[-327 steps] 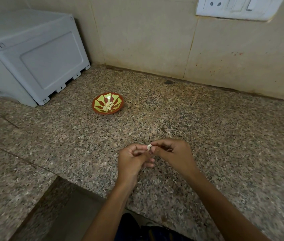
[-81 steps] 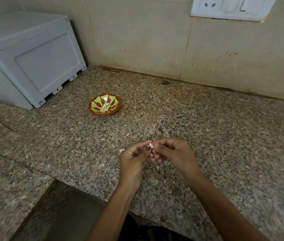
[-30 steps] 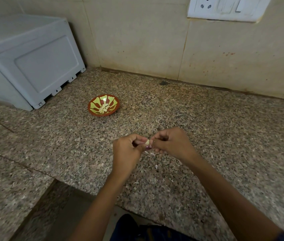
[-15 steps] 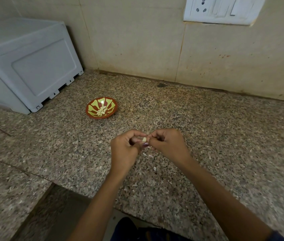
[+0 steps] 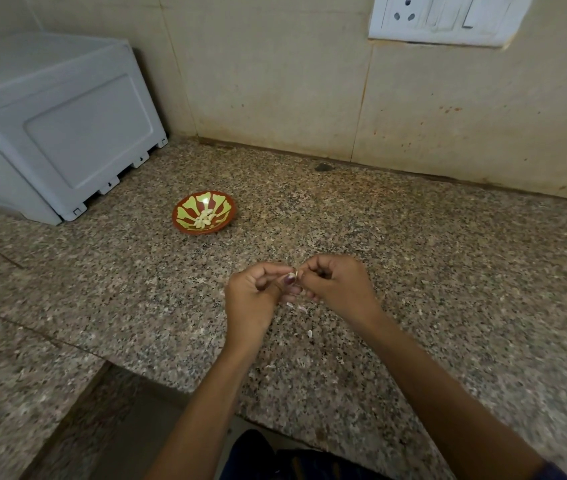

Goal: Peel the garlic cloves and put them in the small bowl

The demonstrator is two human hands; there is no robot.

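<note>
Head view, looking down on a speckled granite surface set against a beige tiled wall. Left hand and right hand raised together over the surface near its front edge, fingertips meeting, all fingers curled. Garlic clove pinched between the fingertips of both hands; only a small pale part of it visible, so peeled or unpeeled state not discernible. Dark polish visible on the left thumbnail, just beside the clove.

Small bowl, reddish-brown with a yellow-green petal pattern, standing upright on the surface, beyond and to the left of the hands, well apart from them. Peeled garlic cloves heaped at the bowl's centre.

Scraps of garlic skin scattered on the surface beneath and just in front of the hands, one further flake closer to the front edge.

White plastic appliance casing at far left, resting on the surface against the wall. White socket and switch plate mounted on the wall at upper right. Small dark mark on the surface close to the wall.
</note>
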